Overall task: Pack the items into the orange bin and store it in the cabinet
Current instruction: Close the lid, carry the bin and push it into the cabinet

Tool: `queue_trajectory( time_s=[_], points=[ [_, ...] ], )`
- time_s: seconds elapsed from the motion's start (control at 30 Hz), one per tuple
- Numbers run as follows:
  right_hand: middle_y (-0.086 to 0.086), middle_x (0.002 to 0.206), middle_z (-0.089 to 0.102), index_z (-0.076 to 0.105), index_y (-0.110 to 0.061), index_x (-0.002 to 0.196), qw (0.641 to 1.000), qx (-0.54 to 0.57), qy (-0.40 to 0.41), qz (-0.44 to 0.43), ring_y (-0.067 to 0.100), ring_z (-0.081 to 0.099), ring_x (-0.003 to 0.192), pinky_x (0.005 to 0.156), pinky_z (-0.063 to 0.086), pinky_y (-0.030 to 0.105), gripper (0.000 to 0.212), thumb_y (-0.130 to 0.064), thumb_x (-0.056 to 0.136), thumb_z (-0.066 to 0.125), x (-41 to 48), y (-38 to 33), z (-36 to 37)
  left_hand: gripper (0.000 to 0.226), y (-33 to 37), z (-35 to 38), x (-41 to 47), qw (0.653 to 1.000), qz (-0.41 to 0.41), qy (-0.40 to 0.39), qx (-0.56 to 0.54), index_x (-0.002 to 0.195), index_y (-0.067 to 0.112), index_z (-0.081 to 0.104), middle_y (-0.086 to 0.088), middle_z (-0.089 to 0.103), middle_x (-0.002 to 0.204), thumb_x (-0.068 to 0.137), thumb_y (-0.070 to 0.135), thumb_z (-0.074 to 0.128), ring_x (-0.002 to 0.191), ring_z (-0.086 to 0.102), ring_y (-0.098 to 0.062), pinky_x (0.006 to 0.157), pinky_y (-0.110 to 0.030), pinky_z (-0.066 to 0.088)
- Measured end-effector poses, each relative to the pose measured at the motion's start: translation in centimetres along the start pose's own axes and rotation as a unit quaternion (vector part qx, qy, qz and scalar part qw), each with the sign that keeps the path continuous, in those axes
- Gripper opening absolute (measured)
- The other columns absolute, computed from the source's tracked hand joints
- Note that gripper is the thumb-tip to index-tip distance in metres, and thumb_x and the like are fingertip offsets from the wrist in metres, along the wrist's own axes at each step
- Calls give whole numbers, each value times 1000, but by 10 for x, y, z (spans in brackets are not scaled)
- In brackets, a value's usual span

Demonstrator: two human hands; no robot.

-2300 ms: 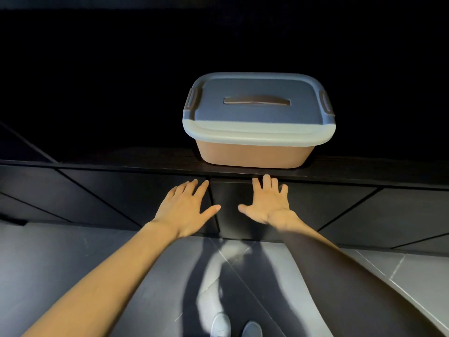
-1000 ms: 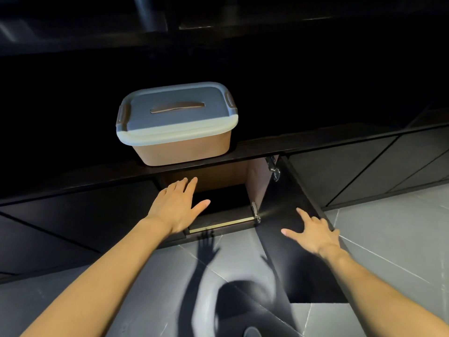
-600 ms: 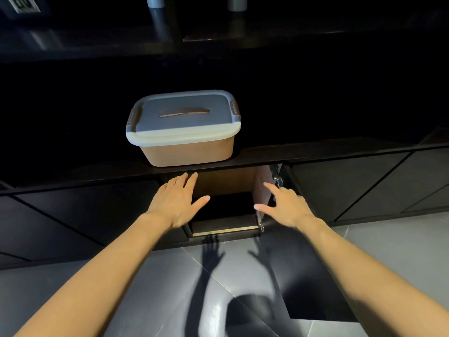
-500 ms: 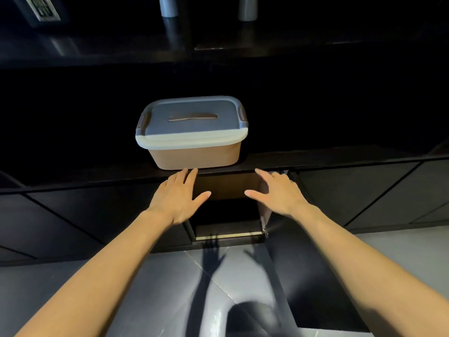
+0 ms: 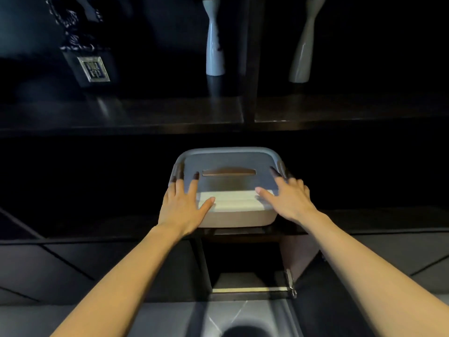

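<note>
The orange bin [image 5: 239, 218] with its pale grey lid [image 5: 230, 183] stands on the dark counter ledge, lid on and side latches at both ends. My left hand [image 5: 183, 206] lies flat with spread fingers against the bin's left front corner. My right hand [image 5: 288, 199] is spread over the right front corner, fingertips near the right latch. Neither hand has closed around the bin. Below the bin the cabinet compartment [image 5: 243, 266] is open, its door [image 5: 323, 295] swung out to the right.
A shelf above the counter carries two tall white vases [image 5: 215, 36] [image 5: 303, 42] and a dark ornament with a square plaque [image 5: 93, 69]. Closed dark cabinet fronts flank the open compartment. Grey tiled floor [image 5: 238, 317] lies below.
The cabinet door went from closed to swung open on the right. Both hands then rose from the cabinet front to the bin's front corners, and my view tilted upward.
</note>
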State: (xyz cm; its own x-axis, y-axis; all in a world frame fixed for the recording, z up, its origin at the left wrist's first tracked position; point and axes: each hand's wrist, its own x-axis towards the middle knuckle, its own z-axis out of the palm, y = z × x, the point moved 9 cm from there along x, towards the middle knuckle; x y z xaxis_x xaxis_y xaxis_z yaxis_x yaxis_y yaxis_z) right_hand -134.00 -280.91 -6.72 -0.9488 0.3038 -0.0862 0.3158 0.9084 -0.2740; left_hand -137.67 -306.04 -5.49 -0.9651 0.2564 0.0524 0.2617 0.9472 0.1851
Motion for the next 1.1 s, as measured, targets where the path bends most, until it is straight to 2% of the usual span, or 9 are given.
queue_trajectory(
  time_s=[0.13,0.23,0.3,0.47,0.6,0.73,0.87,1.0,1.1],
  points=[
    [16,142,42,-3,-40,145,998,44,-33,37,41,39,126,100,34,46,79,-72,82,32,30,4,14,75,-26,21,38,998,-31,-59,14,146,34,4,-18,-14,154,84,69,26,141,-6,-39,114,-46,11],
    [1,158,6,1,-43,144,994,82,-28,61,36,20,139,107,31,43,80,-70,81,40,39,2,22,75,-35,39,50,992,-29,-122,10,139,15,37,-15,-4,156,85,68,26,140,-14,-40,113,-46,11],
    [3,157,3,5,-41,145,995,39,-25,90,37,24,137,104,32,41,76,-69,82,37,40,1,27,72,-30,43,52,992,-9,-124,9,121,4,57,-10,11,156,89,62,26,139,-18,-39,110,-47,14],
    [8,156,6,13,-41,144,993,16,-5,120,41,33,131,102,34,41,71,-68,83,37,35,0,26,68,-26,37,47,997,-34,-61,13,128,11,52,-18,42,141,88,60,27,141,-4,-38,103,-45,23],
    [12,153,1,16,-38,143,991,45,-14,128,39,17,138,109,29,45,78,-71,78,44,49,5,20,73,-44,42,54,992,-88,-76,-48,132,15,47,-21,31,142,81,66,31,126,24,-39,102,-42,29],
    [11,156,2,8,-39,145,989,81,-25,123,37,8,141,113,15,47,82,-75,78,39,59,8,28,98,-57,54,72,941,-165,-125,-268,139,26,29,-8,26,147,57,78,40,128,25,-32,112,-37,20],
    [14,155,2,6,-44,144,990,71,-26,123,37,11,141,112,15,47,80,-77,77,36,60,11,32,92,-64,62,77,951,-168,-128,-226,138,29,33,-11,39,141,63,81,44,126,33,-33,109,-42,26],
    [1,157,10,10,-46,143,987,96,-48,123,29,13,143,113,14,40,78,-76,77,38,53,11,33,93,-67,67,70,938,-184,-169,-240,135,12,42,-15,43,141,69,79,44,130,38,-32,107,-41,31],
    [14,136,49,33,-42,138,987,25,-19,157,34,46,124,91,40,35,83,-86,68,30,34,23,27,103,-63,50,52,955,-162,-115,-220,129,20,48,-12,50,131,54,89,38,120,46,-28,90,-33,42]
  ],
)
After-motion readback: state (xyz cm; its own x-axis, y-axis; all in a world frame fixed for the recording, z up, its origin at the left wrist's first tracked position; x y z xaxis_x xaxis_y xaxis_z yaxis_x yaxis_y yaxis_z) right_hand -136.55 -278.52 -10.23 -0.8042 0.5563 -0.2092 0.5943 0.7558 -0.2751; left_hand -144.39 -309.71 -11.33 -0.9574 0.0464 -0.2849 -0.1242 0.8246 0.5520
